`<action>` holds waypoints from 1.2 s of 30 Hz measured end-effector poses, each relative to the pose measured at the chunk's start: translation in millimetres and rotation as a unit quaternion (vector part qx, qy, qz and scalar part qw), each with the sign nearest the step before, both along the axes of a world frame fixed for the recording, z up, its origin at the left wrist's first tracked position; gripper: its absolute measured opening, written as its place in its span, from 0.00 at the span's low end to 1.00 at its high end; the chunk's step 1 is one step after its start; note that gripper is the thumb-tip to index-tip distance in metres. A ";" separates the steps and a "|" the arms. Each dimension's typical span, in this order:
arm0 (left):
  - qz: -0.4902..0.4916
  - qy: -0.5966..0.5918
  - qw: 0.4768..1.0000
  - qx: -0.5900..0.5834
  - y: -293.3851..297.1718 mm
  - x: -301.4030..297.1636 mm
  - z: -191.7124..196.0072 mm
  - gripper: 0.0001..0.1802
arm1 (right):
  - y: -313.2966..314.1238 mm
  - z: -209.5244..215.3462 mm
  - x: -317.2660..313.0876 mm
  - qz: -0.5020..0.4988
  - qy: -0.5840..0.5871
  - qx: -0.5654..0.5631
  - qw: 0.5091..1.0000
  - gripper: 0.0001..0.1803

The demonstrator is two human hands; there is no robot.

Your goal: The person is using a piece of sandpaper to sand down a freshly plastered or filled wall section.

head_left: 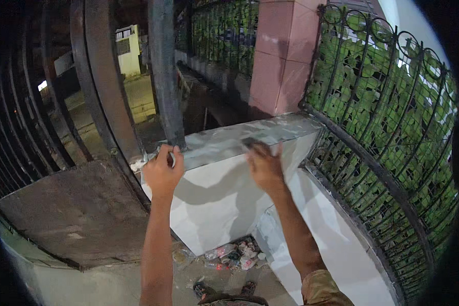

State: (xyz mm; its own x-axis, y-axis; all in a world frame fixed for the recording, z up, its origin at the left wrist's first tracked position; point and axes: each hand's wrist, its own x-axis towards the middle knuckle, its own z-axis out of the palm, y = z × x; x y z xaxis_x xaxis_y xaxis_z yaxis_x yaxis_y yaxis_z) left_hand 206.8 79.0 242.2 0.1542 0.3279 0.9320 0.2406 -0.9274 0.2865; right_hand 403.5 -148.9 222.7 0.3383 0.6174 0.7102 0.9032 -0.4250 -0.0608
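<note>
Gate (81, 214) left of low wall (214, 209), fence (367, 155) right, pillar (276, 56) behind, litter (244, 253) at wall's foot

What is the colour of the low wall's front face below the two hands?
The front face is white; it shows best in the head view.

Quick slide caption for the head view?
Left hand beside a metal post, right hand blurred at a grey ledge with a small dark object.

Shadows (209, 189) streak the brightly lit white wall (201, 227); left of it, the gate (76, 214) sits dim. Right of it, fisheye bends the fence (387, 127). Motion blurs the right hand (266, 168) at its top.
</note>
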 end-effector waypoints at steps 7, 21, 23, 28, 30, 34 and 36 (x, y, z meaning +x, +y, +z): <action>0.025 -0.001 1.000 0.002 0.7 -6.5 -3.0 0.11 | 15.4 12.3 -46.7 0.147 -0.002 0.006 0.989 0.16; 0.020 0.015 1.000 -0.003 2.2 -4.2 -4.5 0.11 | 34.7 -12.9 -63.1 0.213 0.013 0.006 0.977 0.21; 0.032 0.030 0.999 0.001 0.0 -3.9 -5.7 0.11 | 27.2 -10.9 -50.8 0.195 -0.005 0.021 0.981 0.21; 0.038 0.030 0.999 -0.005 -7.9 -0.3 -2.9 0.12 | -11.1 -7.3 10.3 0.029 0.050 0.140 0.989 0.13; 0.034 0.025 0.999 -0.002 -9.0 -1.3 -1.4 0.12 | -11.6 -6.9 13.2 -0.017 0.058 0.157 0.986 0.12; 0.046 0.025 0.999 0.005 -1.0 -4.5 -2.3 0.12 | 35.1 -21.9 -43.0 0.057 0.039 0.080 0.994 0.23; 0.056 0.034 0.998 0.002 3.7 -7.9 -3.8 0.11 | 51.2 -18.7 -86.8 0.173 0.036 0.081 0.981 0.18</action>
